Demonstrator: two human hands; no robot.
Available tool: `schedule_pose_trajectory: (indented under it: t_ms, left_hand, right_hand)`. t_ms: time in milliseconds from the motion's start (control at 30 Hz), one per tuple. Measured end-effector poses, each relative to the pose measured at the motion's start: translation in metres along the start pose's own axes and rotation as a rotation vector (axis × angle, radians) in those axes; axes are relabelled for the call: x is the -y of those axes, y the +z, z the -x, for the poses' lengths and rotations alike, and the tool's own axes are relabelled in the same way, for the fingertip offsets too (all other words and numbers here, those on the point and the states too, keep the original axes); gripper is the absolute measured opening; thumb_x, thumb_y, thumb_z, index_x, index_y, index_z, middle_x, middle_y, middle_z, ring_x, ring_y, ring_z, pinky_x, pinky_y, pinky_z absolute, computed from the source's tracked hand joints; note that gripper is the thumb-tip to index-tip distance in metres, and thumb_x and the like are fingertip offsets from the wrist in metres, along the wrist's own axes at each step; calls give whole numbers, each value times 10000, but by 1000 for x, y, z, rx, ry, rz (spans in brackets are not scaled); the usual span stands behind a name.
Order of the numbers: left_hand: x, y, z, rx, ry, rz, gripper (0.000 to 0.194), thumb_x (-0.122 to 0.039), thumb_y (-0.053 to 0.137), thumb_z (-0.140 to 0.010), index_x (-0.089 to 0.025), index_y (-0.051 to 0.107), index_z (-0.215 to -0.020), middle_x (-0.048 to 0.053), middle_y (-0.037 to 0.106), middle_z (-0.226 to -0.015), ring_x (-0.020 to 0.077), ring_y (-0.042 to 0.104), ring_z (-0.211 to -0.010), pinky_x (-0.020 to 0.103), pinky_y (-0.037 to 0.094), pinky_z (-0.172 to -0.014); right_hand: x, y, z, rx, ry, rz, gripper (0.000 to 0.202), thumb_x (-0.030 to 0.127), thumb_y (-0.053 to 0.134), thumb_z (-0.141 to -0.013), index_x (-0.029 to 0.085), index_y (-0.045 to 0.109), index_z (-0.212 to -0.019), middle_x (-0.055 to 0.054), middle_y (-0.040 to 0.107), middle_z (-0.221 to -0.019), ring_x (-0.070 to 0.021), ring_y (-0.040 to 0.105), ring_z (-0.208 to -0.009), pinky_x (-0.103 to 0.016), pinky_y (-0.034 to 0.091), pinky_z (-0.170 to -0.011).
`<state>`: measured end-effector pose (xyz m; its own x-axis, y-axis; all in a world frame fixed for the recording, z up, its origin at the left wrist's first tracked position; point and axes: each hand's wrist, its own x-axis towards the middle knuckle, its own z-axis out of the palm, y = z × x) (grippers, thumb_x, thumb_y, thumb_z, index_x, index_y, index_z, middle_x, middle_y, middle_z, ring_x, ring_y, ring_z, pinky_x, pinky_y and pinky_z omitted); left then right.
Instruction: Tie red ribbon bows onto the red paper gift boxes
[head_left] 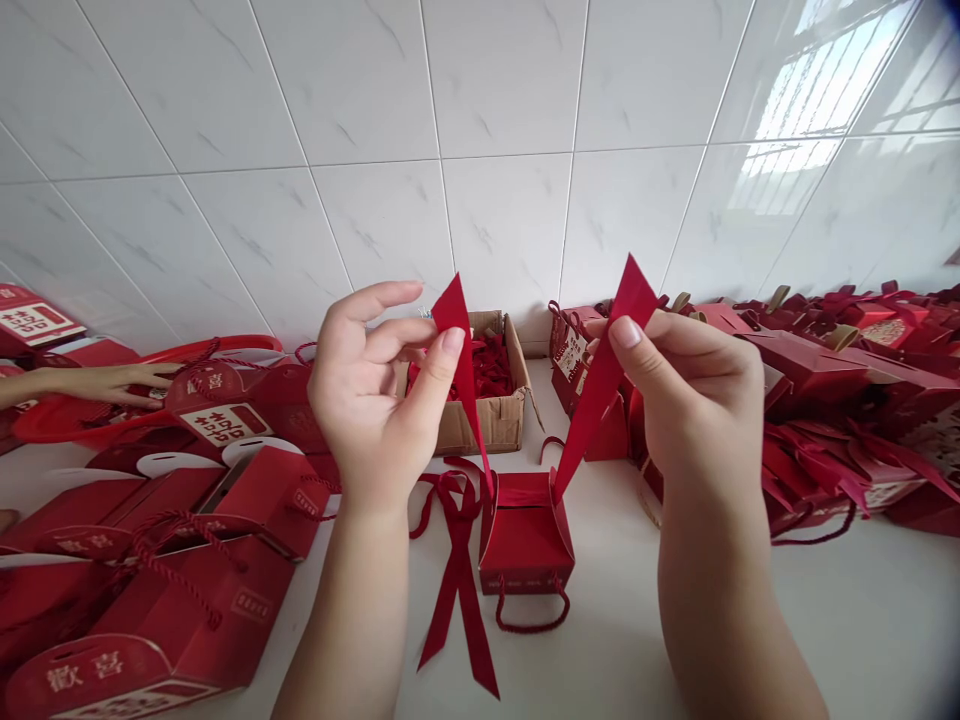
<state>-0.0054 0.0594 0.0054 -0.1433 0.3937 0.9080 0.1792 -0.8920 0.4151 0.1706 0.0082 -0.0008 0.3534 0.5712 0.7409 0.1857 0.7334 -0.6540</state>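
Note:
A small red gift box (525,535) with a twisted cord handle (532,625) stands on the white table before me. A red ribbon (592,415) runs up from both sides of its top. Pinched between thumb and fingers, one end is in my left hand (390,390); the other end is in my right hand (675,375). Both ends are cut at a slant and held up apart, forming a V above the box. Beside the box, on its left, lies a tied red ribbon bow (457,570) with two long tails.
An open cardboard carton (480,425) with red ribbon pieces sits at the back. Many red gift boxes (225,590) crowd the left, and more boxes (825,370) the right. Another person's hand (135,382) reaches into a red basket (45,430). White tiled wall (502,80) behind.

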Motion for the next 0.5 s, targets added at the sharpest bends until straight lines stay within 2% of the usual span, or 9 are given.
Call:
schedule_pose_trajectory:
  t_ms: [67, 167, 333, 433, 500]
  left_hand:
    - [1, 0, 1, 16, -23, 15, 274, -272, 718, -792, -295, 614, -1044, -14, 692, -867, 131, 667, -718, 274, 556, -645]
    - [2, 1, 3, 68, -29, 113, 156, -275, 715, -797, -277, 656, -942, -15, 701, -822, 138, 682, -740, 281, 577, -680]
    - [-7, 7, 8, 239, -81, 189, 75, -250, 714, -795, -263, 720, -869, -8, 721, -795, 132, 677, -695, 265, 590, -636]
    - [-12, 10, 11, 331, -139, 154, 146, -241, 715, -790, -250, 713, -936, 3, 709, -752, 144, 675, -687, 248, 578, -583]
    - [-13, 11, 12, 350, -181, 118, 330, -251, 722, -782, -251, 645, -1103, -4, 687, -707, 144, 667, -649, 233, 556, -531]
  right_hand:
    - [0, 0, 0, 1, 9, -8, 147, 316, 654, -848, 233, 704, -738, 3, 641, -694, -135, 599, -650, -280, 496, -597]
    - [0, 0, 0, 49, 43, -59, 164, 316, 629, -867, 222, 688, -746, -5, 658, -703, -137, 615, -653, -279, 513, -606]
    - [-2, 5, 0, 301, 189, -70, 141, 315, 640, -853, 190, 693, -812, -5, 649, -624, -123, 604, -547, -241, 496, -492]
    - [-2, 9, 1, 398, 251, -106, 131, 271, 652, -832, 166, 700, -893, 9, 626, -592, -114, 592, -508, -221, 481, -450]
    - [-2, 10, 2, 449, 279, -121, 125, 237, 618, -846, 158, 703, -893, 20, 605, -581, -104, 584, -481, -208, 462, -427]
